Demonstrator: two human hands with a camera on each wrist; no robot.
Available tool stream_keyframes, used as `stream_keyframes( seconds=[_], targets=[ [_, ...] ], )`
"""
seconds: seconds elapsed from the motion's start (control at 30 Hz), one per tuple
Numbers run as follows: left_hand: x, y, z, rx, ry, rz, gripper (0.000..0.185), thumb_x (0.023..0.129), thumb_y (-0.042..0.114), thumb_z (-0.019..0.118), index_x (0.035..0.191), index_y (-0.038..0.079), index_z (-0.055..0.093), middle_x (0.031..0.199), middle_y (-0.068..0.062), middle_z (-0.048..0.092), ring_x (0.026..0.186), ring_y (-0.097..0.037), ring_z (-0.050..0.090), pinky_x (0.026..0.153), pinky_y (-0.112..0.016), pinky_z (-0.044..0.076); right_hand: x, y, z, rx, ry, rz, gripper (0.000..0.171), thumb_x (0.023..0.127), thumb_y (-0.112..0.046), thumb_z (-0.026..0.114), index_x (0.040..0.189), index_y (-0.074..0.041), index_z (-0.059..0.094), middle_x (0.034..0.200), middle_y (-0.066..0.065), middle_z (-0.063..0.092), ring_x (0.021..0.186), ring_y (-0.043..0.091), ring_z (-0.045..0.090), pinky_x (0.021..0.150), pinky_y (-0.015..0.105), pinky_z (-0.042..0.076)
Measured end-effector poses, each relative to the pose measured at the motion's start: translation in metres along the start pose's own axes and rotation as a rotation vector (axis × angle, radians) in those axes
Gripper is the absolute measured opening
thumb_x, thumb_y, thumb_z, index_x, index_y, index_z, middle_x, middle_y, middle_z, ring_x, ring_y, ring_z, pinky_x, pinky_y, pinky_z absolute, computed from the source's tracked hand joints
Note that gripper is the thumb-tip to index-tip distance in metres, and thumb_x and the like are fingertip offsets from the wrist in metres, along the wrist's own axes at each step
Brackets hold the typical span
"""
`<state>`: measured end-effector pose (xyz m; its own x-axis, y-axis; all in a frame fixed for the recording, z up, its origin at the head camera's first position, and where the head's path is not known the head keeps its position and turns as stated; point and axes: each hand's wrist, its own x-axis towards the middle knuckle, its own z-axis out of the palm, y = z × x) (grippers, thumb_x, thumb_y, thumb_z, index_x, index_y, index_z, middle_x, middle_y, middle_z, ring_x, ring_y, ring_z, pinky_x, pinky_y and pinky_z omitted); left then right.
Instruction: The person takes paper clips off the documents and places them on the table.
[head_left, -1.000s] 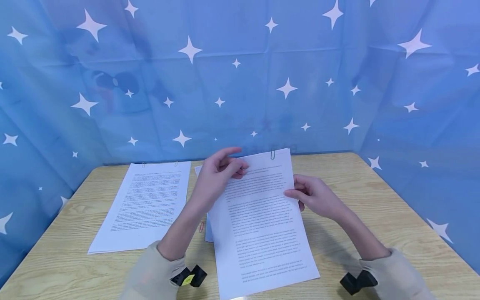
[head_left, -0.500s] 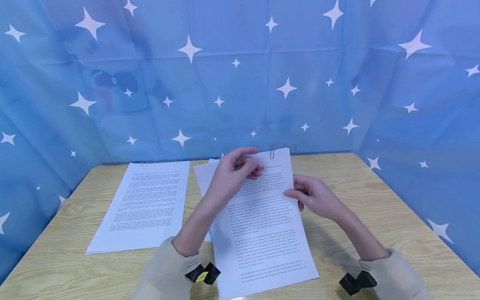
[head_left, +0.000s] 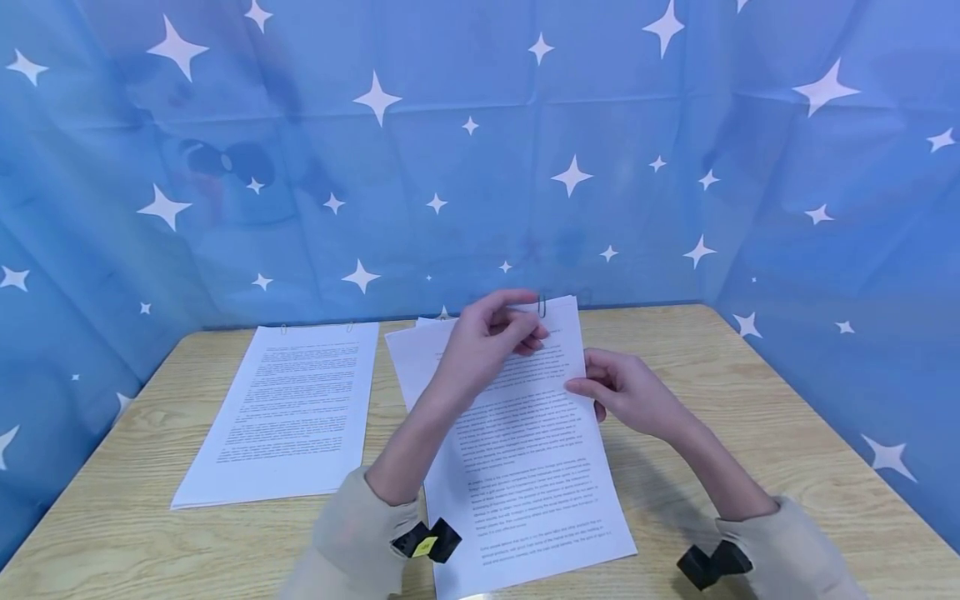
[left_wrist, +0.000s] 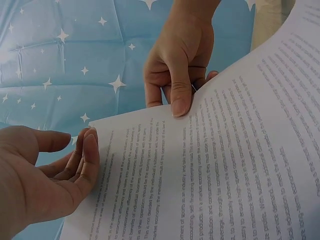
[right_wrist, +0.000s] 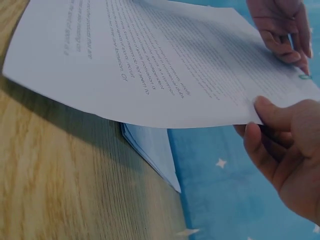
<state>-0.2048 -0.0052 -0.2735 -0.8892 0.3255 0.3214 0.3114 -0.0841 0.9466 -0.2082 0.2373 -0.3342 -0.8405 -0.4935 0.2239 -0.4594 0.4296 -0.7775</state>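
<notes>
A clipped sheaf of printed pages point(head_left: 525, 450) is lifted at its far end off the wooden table point(head_left: 750, 392). A green paper clip point(head_left: 542, 307) sits on its top edge. My right hand point(head_left: 592, 392) pinches the sheaf's right edge, thumb on top point(left_wrist: 179, 102). My left hand point(head_left: 525, 329) hovers at the top edge with relaxed fingers, its fingertips point(left_wrist: 91, 142) touching the paper just left of the paper clip point(right_wrist: 303, 76). In the right wrist view the sheaf point(right_wrist: 165, 55) curves up over the loose sheets point(right_wrist: 150, 145) under it.
A second printed stack point(head_left: 292, 408) lies flat at the left of the table, with small clips on its top edge. More white sheets point(head_left: 408, 350) lie under the lifted sheaf. A blue starred cloth point(head_left: 480, 150) walls the table on three sides.
My left hand has slid rightwards along the sheaf's top edge, up to the paper clip. My right hand has kept its pinch on the right edge.
</notes>
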Motion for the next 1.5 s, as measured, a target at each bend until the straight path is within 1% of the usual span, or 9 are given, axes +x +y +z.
stream_keyframes(
  seconds=[0.1,0.2,0.4,0.53,0.73,0.87,1.13,1.3,1.5],
  targets=[
    [0.001,0.0,0.002,-0.01,-0.003,0.008,0.032,0.102,0.007,0.059,0.133,-0.002,0.058,0.097,-0.019,0.071,0.083,-0.02,0.071,0.082,-0.033,0.059,0.0,-0.001,0.0,-0.002,0.0,-0.002,0.011,0.101,-0.009,0.062,0.11,-0.003,0.064,0.087,0.002,0.074,0.057,0.021,0.063,0.051,0.032,0.054],
    [0.003,-0.001,0.005,-0.017,0.01,0.022,0.029,0.102,0.006,0.059,0.129,-0.003,0.06,0.094,-0.019,0.071,0.08,-0.02,0.071,0.08,-0.033,0.06,0.0,-0.001,0.0,-0.003,0.004,-0.005,0.009,0.101,-0.009,0.062,0.109,-0.004,0.064,0.087,0.002,0.074,0.056,0.021,0.062,0.051,0.032,0.054],
    [0.006,-0.002,0.01,-0.011,0.07,0.062,0.017,0.101,0.006,0.06,0.114,-0.003,0.066,0.085,-0.017,0.072,0.071,-0.018,0.07,0.073,-0.034,0.061,0.001,0.0,0.001,0.003,0.002,-0.006,0.008,0.101,-0.009,0.063,0.107,-0.004,0.064,0.086,0.002,0.074,0.056,0.021,0.061,0.051,0.031,0.054],
    [0.007,-0.003,0.011,0.012,0.104,0.088,0.014,0.101,0.007,0.061,0.109,-0.003,0.067,0.083,-0.016,0.072,0.068,-0.018,0.07,0.071,-0.033,0.061,0.001,0.001,0.002,0.009,0.001,0.0,0.01,0.101,-0.009,0.063,0.108,-0.003,0.064,0.087,0.003,0.074,0.056,0.021,0.062,0.051,0.031,0.053],
    [0.005,-0.004,0.012,0.042,0.13,0.113,0.013,0.1,0.006,0.063,0.108,-0.004,0.068,0.082,-0.015,0.072,0.069,-0.025,0.071,0.071,-0.033,0.061,0.001,0.001,0.002,0.006,-0.003,0.009,0.012,0.101,-0.009,0.063,0.111,-0.003,0.064,0.088,0.003,0.074,0.057,0.022,0.063,0.051,0.031,0.054],
    [0.005,-0.005,0.013,0.057,0.138,0.128,0.012,0.099,0.006,0.064,0.106,-0.003,0.069,0.082,-0.014,0.072,0.07,-0.028,0.071,0.07,-0.033,0.061,0.001,0.001,0.001,0.002,-0.003,0.01,0.013,0.101,-0.01,0.063,0.113,-0.003,0.064,0.089,0.003,0.074,0.057,0.022,0.062,0.051,0.031,0.053],
    [0.005,-0.006,0.012,0.064,0.136,0.153,0.011,0.099,0.006,0.065,0.104,-0.001,0.07,0.081,-0.013,0.072,0.069,-0.024,0.07,0.071,-0.032,0.061,0.001,0.002,0.002,0.008,0.002,0.004,0.011,0.101,-0.008,0.063,0.111,-0.003,0.064,0.088,0.003,0.074,0.056,0.023,0.061,0.051,0.03,0.053],
    [0.005,-0.006,0.011,0.07,0.127,0.171,0.011,0.099,0.007,0.065,0.104,-0.001,0.07,0.082,-0.013,0.072,0.07,-0.024,0.07,0.07,-0.032,0.061,0.002,0.001,0.001,0.007,0.009,-0.001,0.011,0.1,-0.007,0.063,0.11,-0.003,0.064,0.084,0.003,0.073,0.056,0.027,0.061,0.051,0.031,0.054],
    [0.006,-0.006,0.01,0.073,0.129,0.195,0.012,0.098,0.006,0.066,0.104,-0.003,0.071,0.081,-0.014,0.072,0.069,-0.026,0.07,0.07,-0.033,0.06,0.002,0.001,0.002,0.01,0.021,-0.014,0.01,0.101,-0.007,0.063,0.11,-0.002,0.064,0.081,0.003,0.071,0.054,0.028,0.06,0.05,0.031,0.052]
  ],
)
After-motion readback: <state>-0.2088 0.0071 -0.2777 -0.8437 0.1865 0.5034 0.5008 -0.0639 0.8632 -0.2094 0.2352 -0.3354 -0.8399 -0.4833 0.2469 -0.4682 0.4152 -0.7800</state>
